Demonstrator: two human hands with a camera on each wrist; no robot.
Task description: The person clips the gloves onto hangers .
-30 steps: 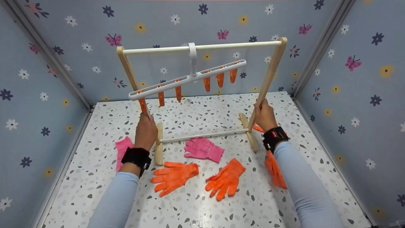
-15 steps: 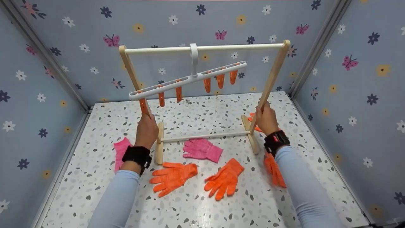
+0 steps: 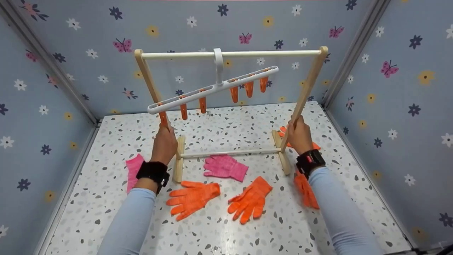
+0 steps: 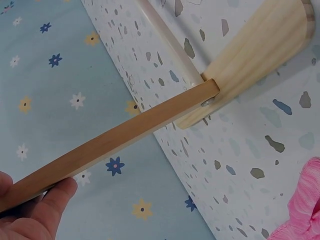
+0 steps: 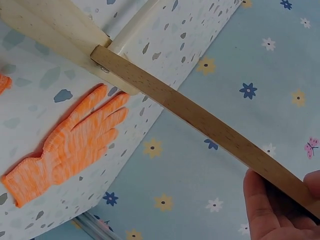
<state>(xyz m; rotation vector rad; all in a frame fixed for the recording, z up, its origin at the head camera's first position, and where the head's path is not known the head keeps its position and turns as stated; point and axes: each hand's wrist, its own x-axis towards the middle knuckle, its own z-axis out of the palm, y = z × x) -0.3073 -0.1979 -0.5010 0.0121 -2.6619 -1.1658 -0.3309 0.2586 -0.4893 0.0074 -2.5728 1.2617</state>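
Observation:
A wooden rack [image 3: 308, 86] with white crossbars stands on the speckled table. My left hand [image 3: 164, 145] grips its left post, and my right hand [image 3: 299, 134] grips the right post. In the left wrist view, thumb and fingers of the left hand [image 4: 37, 215] close on the wooden post [image 4: 110, 135]. The right wrist view shows the right hand [image 5: 275, 210] holding the other post [image 5: 200, 122] likewise. From the top bar hangs a white clip hanger [image 3: 198, 94], slanting across the rack, with several orange clips [image 3: 202, 105] on it.
On the speckled table [image 3: 212, 233] lie a pink glove [image 3: 226, 167] under the lower bar and orange gloves [image 3: 193, 199] in front. Another orange glove [image 3: 306, 191] is partly behind my right arm. Something pink [image 3: 133, 171] lies by my left wrist. Flowered walls [image 3: 191, 35] enclose the table.
The rack has shifted slightly to the right, and its right foot nearer to me, with both hands still gripping the posts. The hanger has moved with it. The gloves keep their places.

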